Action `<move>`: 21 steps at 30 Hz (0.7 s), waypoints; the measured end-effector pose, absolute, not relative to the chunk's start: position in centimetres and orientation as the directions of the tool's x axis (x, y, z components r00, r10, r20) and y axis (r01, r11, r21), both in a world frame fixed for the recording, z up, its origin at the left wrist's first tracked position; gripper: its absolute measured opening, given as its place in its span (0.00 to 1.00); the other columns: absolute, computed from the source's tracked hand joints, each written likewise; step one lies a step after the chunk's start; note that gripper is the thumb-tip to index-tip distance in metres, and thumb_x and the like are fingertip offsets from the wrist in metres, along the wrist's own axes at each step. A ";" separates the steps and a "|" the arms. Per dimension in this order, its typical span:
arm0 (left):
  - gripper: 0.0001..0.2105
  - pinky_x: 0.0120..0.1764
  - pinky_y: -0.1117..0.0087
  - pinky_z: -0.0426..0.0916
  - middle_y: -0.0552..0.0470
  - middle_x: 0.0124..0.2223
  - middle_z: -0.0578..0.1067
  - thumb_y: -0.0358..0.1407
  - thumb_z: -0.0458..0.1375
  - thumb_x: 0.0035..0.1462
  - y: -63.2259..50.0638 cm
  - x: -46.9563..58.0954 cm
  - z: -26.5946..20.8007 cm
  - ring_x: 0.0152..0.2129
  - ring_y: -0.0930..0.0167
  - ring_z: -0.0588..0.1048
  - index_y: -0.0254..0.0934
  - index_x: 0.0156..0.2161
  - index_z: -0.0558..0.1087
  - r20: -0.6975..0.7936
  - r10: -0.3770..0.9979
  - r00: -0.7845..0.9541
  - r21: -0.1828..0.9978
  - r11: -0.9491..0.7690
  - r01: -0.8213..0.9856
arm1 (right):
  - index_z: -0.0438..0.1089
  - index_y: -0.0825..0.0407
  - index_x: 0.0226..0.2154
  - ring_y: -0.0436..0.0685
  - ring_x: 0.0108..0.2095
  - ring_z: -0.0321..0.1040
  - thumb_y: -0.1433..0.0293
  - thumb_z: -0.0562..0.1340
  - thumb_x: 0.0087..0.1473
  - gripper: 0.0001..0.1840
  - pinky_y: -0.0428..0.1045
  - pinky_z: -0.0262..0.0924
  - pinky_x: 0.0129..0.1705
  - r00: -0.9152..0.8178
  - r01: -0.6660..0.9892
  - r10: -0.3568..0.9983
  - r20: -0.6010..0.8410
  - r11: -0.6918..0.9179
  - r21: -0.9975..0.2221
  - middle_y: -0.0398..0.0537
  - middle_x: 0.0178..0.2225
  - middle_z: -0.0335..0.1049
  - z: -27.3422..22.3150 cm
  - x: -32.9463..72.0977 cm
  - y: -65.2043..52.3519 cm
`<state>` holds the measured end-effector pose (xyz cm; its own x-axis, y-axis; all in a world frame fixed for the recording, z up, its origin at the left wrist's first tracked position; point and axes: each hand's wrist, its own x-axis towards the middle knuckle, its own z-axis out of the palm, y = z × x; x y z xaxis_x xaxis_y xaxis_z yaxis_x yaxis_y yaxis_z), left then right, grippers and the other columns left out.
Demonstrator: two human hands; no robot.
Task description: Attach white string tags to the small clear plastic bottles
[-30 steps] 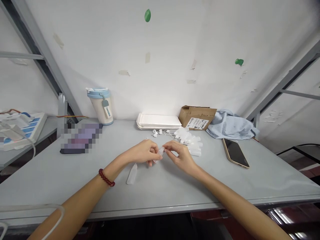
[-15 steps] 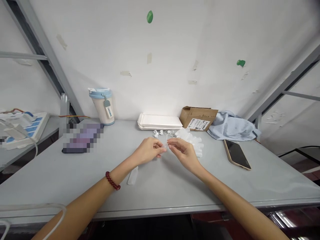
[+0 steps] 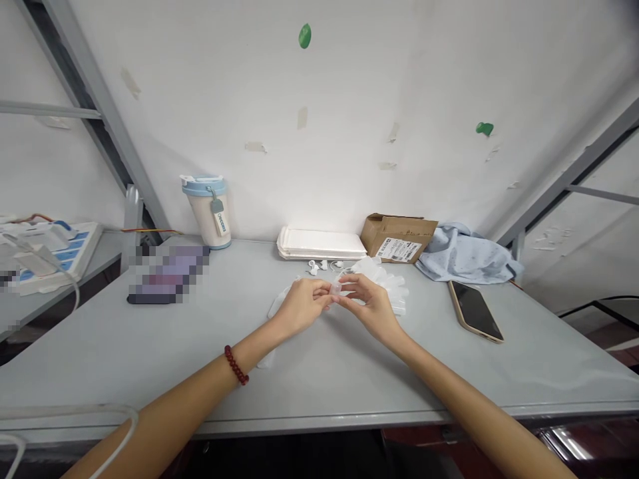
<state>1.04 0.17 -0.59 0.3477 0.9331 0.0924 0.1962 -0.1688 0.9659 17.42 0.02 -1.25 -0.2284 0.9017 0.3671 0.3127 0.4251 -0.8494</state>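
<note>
My left hand [image 3: 303, 306] and my right hand [image 3: 369, 303] meet over the middle of the table. Between their closed fingertips is a small clear plastic piece [image 3: 336, 288], which both hands pinch; its exact kind is too small to make out. Just beyond the fingers lie several small white pieces [image 3: 313, 267] with thin loops. A pile of translucent plastic sleeves [image 3: 396, 288] spreads beside my right hand, partly hidden by it. Another translucent strip [image 3: 275, 305] shows behind my left hand, and one more clear piece [image 3: 266, 361] lies half covered under my left wrist.
Along the wall stand a tumbler [image 3: 207, 213], a stack of white trays [image 3: 322, 243], an opened cardboard box [image 3: 398, 237] and a crumpled blue cloth [image 3: 464, 255]. One phone [image 3: 476, 311] lies right, a blurred-out device [image 3: 170, 274] left. A white cable [image 3: 70, 409] crosses the front left.
My left hand has turned slightly and closed in on the right. The clear piece now shows more plainly between the fingertips, and a translucent strip has come into view behind my left hand.
</note>
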 end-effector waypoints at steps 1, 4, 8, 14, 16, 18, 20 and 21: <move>0.08 0.39 0.69 0.71 0.49 0.36 0.78 0.33 0.54 0.50 0.2 1.1 -0.7 0.36 0.67 0.76 0.34 0.35 0.74 0.089 0.931 0.354 0.969 -0.164 0.187 | 0.65 0.51 0.37 0.56 0.35 0.69 0.63 0.64 0.47 0.15 0.51 0.65 0.35 -0.232 0.335 0.898 0.373 0.434 -0.836 0.49 0.39 0.69 -1.5 17.4 0.2; 0.11 0.39 0.70 0.71 0.49 0.39 0.78 0.31 0.51 0.51 0.4 1.2 -0.9 0.37 0.68 0.76 0.35 0.38 0.75 0.106 0.921 0.375 0.962 -0.190 0.194 | 0.64 0.51 0.37 0.54 0.33 0.67 0.66 0.61 0.49 0.11 0.50 0.63 0.33 -0.235 0.410 0.878 0.418 0.479 -0.776 0.47 0.36 0.69 -2.2 17.4 0.6; 0.12 0.41 0.68 0.68 0.50 0.37 0.78 0.31 0.49 0.53 1.9 0.1 -0.9 0.35 0.67 0.75 0.36 0.37 0.75 0.255 0.919 0.300 0.799 -0.375 0.469 | 0.64 0.51 0.39 0.54 0.34 0.66 0.68 0.57 0.52 0.09 0.48 0.60 0.31 -0.246 0.427 0.876 0.415 0.482 -0.765 0.47 0.36 0.69 -2.7 17.5 1.0; 0.15 0.46 0.63 0.63 0.42 0.43 0.75 0.28 0.50 0.49 6.5 -1.7 -1.2 0.41 0.61 0.72 0.33 0.41 0.74 0.305 0.887 0.346 0.504 -0.459 0.732 | 0.63 0.51 0.37 0.54 0.34 0.65 0.70 0.55 0.53 0.06 0.47 0.57 0.32 -0.286 0.451 0.843 0.455 0.537 -0.713 0.47 0.36 0.69 -2.1 17.3 0.6; 0.15 0.47 0.63 0.62 0.41 0.42 0.75 0.27 0.52 0.46 7.7 -1.6 -1.5 0.42 0.60 0.71 0.33 0.40 0.74 0.284 0.877 0.386 0.494 -0.480 0.725 | 0.62 0.51 0.36 0.53 0.34 0.65 0.71 0.55 0.54 0.05 0.48 0.57 0.34 -0.303 0.456 0.835 0.459 0.550 -0.700 0.47 0.35 0.69 -1.9 17.3 0.5; 0.14 0.46 0.62 0.62 0.41 0.41 0.75 0.27 0.53 0.45 8.4 -1.3 -1.9 0.42 0.59 0.71 0.34 0.38 0.75 0.265 0.871 0.414 0.496 -0.491 0.716 | 0.61 0.50 0.36 0.54 0.35 0.65 0.71 0.55 0.54 0.05 0.48 0.58 0.35 -0.313 0.448 0.837 0.450 0.548 -0.707 0.47 0.35 0.68 -1.8 17.4 0.4; 0.12 0.45 0.62 0.63 0.41 0.39 0.75 0.27 0.53 0.46 8.8 -1.0 -2.3 0.40 0.59 0.71 0.35 0.35 0.75 0.249 0.873 0.420 0.507 -0.487 0.711 | 0.60 0.50 0.36 0.54 0.35 0.65 0.70 0.55 0.54 0.05 0.49 0.58 0.36 -0.315 0.428 0.844 0.434 0.535 -0.729 0.46 0.35 0.68 -1.8 17.5 0.4; 0.10 0.45 0.62 0.63 0.41 0.38 0.75 0.27 0.53 0.46 8.8 -0.9 -2.5 0.40 0.59 0.71 0.35 0.33 0.75 0.243 0.876 0.416 0.515 -0.480 0.711 | 0.60 0.50 0.36 0.54 0.35 0.65 0.70 0.54 0.55 0.05 0.49 0.58 0.36 -0.314 0.417 0.848 0.426 0.527 -0.741 0.46 0.34 0.68 -1.8 17.5 0.5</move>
